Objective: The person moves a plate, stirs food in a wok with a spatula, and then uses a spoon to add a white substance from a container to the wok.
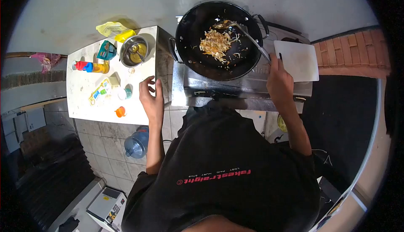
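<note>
A black two-handled wok (pixel 198 66) sits on the metal stove (pixel 202 90). Shredded food in pale and orange pieces (pixel 216 45) lies in a heap in its middle. My right hand (pixel 280 80) is closed around the handle of a metal spatula (pixel 254 42), whose head rests in the wok at the far side of the heap. My left hand (pixel 152 97) hangs near the right edge of the white table (pixel 143 78), fingers apart and slightly curled, with nothing in it. The small green-and-white container (pixel 125 92) is the closest item to it.
On the table stand a steel bowl (pixel 123 55) with yellow liquid and a utensil, a yellow bag (pixel 115 31), a teal pouch (pixel 107 50), bottles (pixel 94 67) and an orange cap (pixel 120 112). A white board (pixel 301 61) lies right of the wok. A water jug (pixel 137 143) is on the floor.
</note>
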`<action>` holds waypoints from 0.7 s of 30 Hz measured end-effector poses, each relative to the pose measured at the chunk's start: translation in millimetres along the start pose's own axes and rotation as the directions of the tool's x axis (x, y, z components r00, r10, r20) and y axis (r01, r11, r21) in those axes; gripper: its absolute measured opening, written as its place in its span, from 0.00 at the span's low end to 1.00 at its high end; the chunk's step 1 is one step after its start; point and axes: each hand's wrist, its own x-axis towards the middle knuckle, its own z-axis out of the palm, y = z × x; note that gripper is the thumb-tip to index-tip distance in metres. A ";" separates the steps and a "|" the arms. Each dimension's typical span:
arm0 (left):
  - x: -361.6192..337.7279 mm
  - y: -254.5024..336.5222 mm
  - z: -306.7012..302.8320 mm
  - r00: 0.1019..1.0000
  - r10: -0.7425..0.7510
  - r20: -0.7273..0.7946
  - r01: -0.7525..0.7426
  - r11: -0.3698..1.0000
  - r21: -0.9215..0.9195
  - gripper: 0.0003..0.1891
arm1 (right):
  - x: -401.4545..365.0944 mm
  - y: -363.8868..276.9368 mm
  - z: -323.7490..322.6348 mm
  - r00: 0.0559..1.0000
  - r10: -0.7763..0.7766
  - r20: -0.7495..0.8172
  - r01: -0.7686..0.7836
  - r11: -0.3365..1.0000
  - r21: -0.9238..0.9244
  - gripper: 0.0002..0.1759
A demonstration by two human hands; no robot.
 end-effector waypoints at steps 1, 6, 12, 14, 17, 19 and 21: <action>-5.3 2.8 1.7 1.000 -0.029 0.002 0.029 1.000 -0.009 0.12 | -6.7 11.2 9.2 1.000 -0.026 0.017 0.026 1.000 -0.002 0.20; -24.5 11.7 7.7 1.000 -0.020 -0.016 0.020 1.000 0.012 0.12 | -9.9 39.8 28.4 0.983 -0.092 0.156 0.101 0.994 -0.045 0.24; -40.6 20.7 12.4 0.998 -0.037 -0.045 0.037 0.999 0.006 0.12 | -0.8 53.7 38.3 0.979 -0.158 0.130 0.170 0.982 -0.087 0.27; -45.8 23.2 11.4 0.997 -0.042 -0.060 0.042 0.999 0.003 0.12 | 0.9 56.6 36.1 0.980 -0.167 0.109 0.177 0.980 -0.086 0.27; -48.0 21.9 9.1 0.995 -0.027 -0.092 0.028 1.000 0.006 0.12 | 5.8 58.0 34.0 0.975 -0.198 0.102 0.207 0.975 -0.081 0.23; -51.4 24.0 5.8 0.994 -0.076 -0.084 0.079 0.997 0.028 0.12 | 10.2 48.8 14.3 0.990 -0.128 0.062 0.121 0.987 0.106 0.18; -54.0 26.5 2.9 0.992 -0.085 -0.097 0.089 0.996 0.031 0.11 | 13.0 42.6 3.1 0.991 -0.132 -0.011 0.131 0.972 0.194 0.16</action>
